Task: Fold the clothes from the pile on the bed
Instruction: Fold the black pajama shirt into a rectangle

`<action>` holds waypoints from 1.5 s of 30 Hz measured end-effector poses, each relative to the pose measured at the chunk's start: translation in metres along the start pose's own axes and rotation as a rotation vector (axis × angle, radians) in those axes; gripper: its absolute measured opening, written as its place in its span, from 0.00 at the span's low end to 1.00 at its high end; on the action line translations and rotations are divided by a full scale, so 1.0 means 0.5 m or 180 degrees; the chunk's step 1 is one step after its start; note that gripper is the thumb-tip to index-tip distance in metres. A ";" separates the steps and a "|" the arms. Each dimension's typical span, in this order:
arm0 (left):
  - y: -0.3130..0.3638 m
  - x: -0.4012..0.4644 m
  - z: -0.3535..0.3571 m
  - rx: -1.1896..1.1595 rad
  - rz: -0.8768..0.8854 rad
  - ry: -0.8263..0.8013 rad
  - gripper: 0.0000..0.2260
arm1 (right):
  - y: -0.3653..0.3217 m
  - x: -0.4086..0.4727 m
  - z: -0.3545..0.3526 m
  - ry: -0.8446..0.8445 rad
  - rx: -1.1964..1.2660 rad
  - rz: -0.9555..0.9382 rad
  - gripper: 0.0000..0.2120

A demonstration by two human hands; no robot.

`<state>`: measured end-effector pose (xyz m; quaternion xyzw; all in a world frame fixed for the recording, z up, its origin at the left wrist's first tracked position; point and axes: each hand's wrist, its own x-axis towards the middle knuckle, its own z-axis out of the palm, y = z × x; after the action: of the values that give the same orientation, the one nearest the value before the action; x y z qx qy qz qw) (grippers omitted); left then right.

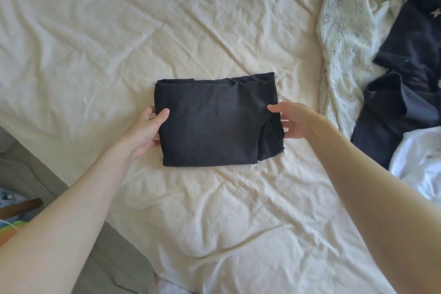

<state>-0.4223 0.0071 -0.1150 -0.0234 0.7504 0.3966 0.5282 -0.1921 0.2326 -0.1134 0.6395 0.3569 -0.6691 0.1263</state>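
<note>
Black folded garment (214, 122) lay mid-bed (95, 31), well left of the clothes pile (393, 67). Left hand (148, 126) gripped its left edge; right hand (293, 122), fingers relaxed, touched the right edge. If lifted unevenly, the loose right-hand flap could be shaken open.

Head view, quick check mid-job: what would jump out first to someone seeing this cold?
The black folded garment in the middle of the cream bedspread, a neat dark rectangle. Both hands frame it: the left hand grips its left edge, thumb on top, and the right hand touches its right edge with fingers straight. At the right side of the bed lies the unfolded pile of navy, white and pale patterned clothes.
</note>
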 end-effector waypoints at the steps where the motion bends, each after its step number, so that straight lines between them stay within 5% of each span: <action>1: 0.003 -0.004 0.000 0.0004 -0.0003 -0.0027 0.11 | 0.001 -0.006 0.001 -0.0010 0.0018 -0.0029 0.03; 6: 0.018 -0.049 -0.017 0.0094 0.0163 -0.0165 0.03 | 0.012 -0.066 -0.002 -0.0108 -0.0042 -0.0266 0.06; 18: -0.072 -0.390 -0.067 0.0211 0.0462 0.0071 0.04 | 0.228 -0.364 -0.028 -0.0246 0.0291 -0.0286 0.05; 26: -0.131 -0.657 -0.003 0.0273 0.0958 -0.0020 0.06 | 0.395 -0.628 -0.109 -0.0202 0.0369 -0.0815 0.08; 45: -0.195 -1.022 0.304 0.1413 0.1558 -0.1839 0.08 | 0.941 -1.075 -0.289 0.1055 0.1889 -0.1353 0.10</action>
<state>-0.0350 -0.1619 0.2247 0.3810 0.6223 0.3294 0.5991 0.2935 -0.1656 0.2568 0.6594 0.2881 -0.6420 -0.2645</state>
